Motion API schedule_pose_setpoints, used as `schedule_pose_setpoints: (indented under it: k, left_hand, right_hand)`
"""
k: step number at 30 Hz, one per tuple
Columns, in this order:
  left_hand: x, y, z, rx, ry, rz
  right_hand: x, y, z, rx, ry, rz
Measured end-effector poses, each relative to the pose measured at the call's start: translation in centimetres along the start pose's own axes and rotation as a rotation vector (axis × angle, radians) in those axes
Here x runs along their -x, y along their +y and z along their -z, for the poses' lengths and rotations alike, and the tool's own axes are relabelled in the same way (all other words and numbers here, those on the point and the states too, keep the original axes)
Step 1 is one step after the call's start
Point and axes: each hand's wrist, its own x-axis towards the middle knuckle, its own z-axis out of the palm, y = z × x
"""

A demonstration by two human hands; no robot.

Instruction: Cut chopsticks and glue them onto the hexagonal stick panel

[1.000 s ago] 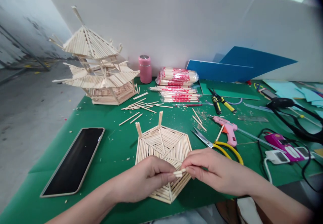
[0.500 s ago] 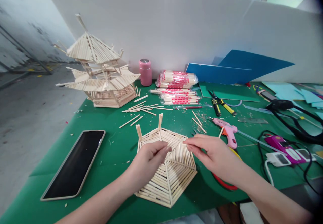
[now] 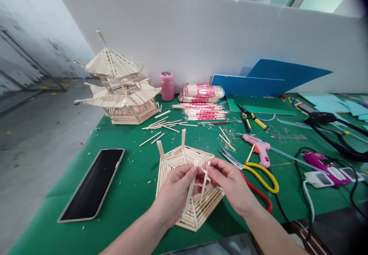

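My left hand (image 3: 176,192) pinches a short pale wooden stick (image 3: 190,192) near its top; it may be more than one laid together. My right hand (image 3: 231,181) grips another short wooden stick (image 3: 204,187) between thumb and fingers, tilted and close beside the first. Both hands hover over a flat many-sided panel (image 3: 208,210) built from rows of wooden sticks, hiding its middle. Two small stick posts, a left one (image 3: 160,149) and a far one (image 3: 183,138), stand upright on its rim. Scissors (image 3: 253,170) with yellow and red handles lie right of the panel.
A stick-built pagoda (image 3: 123,98) stands back left, beside a pink flask (image 3: 167,86) and bagged sticks (image 3: 204,91). Loose sticks (image 3: 163,124) lie before them. A phone (image 3: 92,186) rests left; a pink glue gun (image 3: 258,147) and yellow-black pliers (image 3: 249,119) lie right.
My right hand has moved left and down, closer to my left hand, uncovering the scissors. The sticks in both hands now show upright and side by side. The camera view has shifted slightly.
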Motion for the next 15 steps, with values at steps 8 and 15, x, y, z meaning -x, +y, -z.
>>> schedule_pose_setpoints:
  k: [8,15]
  left_hand:
    - [0.9,-0.2,0.3,0.018,0.08,0.0]
    - [1.2,-0.4,1.0,0.021,0.028,0.011]
  right_hand:
    - [-0.3,0.3,-0.6,0.379,0.005,0.217]
    - [-1.0,0.5,-1.2,0.265,-0.114,0.154]
